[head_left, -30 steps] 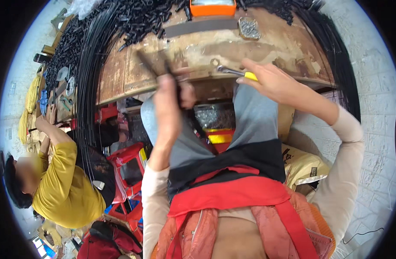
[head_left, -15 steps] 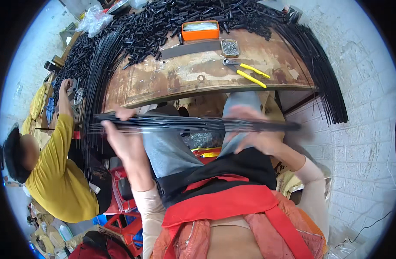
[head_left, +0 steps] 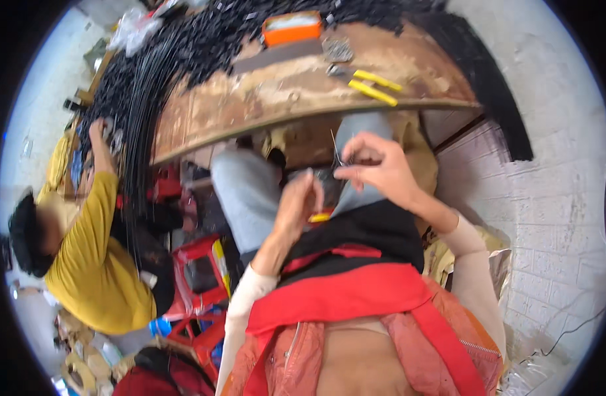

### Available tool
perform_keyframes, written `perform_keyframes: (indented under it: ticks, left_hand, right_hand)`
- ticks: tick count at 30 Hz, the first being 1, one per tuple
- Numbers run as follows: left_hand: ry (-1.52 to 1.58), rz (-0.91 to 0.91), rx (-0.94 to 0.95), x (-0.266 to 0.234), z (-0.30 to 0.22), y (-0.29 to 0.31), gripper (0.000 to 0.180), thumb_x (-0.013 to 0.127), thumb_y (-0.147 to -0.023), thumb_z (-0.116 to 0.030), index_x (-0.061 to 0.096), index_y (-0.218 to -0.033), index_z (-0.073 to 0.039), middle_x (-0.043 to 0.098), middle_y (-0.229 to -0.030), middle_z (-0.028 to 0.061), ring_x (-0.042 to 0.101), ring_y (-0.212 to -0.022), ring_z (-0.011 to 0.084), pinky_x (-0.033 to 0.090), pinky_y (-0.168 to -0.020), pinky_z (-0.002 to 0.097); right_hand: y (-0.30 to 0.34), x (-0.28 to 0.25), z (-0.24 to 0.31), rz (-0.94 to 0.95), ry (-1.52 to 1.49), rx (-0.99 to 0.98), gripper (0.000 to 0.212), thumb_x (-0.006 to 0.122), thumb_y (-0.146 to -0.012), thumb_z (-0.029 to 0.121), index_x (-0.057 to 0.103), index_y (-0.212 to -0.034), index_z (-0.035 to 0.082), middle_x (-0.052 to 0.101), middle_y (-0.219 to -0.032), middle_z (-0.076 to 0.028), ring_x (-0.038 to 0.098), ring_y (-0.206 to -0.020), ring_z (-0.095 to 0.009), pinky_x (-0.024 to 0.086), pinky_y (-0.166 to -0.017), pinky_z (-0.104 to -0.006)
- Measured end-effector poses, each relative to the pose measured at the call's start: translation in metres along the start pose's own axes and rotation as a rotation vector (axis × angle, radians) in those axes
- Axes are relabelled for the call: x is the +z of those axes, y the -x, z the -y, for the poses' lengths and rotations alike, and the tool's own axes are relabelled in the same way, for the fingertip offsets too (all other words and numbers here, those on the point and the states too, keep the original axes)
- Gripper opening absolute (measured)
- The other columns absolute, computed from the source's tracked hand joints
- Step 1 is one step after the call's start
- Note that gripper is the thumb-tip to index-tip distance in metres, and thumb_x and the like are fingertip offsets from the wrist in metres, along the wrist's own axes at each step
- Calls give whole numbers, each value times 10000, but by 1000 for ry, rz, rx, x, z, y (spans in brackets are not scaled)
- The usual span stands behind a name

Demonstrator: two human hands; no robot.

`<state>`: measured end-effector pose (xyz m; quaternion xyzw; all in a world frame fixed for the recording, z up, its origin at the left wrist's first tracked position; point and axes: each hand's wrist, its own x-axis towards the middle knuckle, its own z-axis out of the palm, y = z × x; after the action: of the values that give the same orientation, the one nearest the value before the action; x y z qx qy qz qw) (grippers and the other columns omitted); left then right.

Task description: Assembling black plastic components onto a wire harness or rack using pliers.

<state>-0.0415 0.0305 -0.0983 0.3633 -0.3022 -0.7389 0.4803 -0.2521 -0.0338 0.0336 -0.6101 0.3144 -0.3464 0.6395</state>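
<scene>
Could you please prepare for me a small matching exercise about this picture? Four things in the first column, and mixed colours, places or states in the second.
Column one
1. Box
2. Pliers
3. Camera wearer's right hand
4. Co-worker's top

Column two
A. Holding a thin strand
B. Mustard-coloured
C. Orange
D. Lying on the table, with yellow handles

Pairs: 1-C, box; 2-D, pliers; 3-A; 4-B

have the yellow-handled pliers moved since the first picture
Yes: the pliers are farther back from the front edge of the table, lying just in front of the container of metal bits.
</scene>
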Motion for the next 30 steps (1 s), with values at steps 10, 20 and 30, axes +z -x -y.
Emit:
perform_keyframes:
  ticks: [10,20,30]
  left_hand:
    - [-423,-115,453,63,-96,3,307,668,-900,-68,611,-1190,15,668,-1093,72,620,-968,103,490,-837,230]
    - [-378,-159,537,61,-103,-5,184,744,-806,8,588,-896,-27,652,-854,14,608,-774,67,493,-717,222]
    - [-250,148,224,51,-131,-19,119,651,-824,51,587,-921,27,625,-990,128,648,-847,228,550,-769,356]
  right_hand:
    - [-46,0,-1,78,-41,-21,135,724,-785,3,628,-875,34,632,-844,-13,597,-754,-81,477,-667,-223]
    - [-50,0,-6,167,-265,-79,182,701,-767,-77,593,-852,44,626,-901,-35,600,-849,-110,491,-789,-267]
    - [-67,-18,8,271,-289,-22,175,695,-754,-96,596,-829,28,655,-877,-65,639,-837,-138,514,-771,-282]
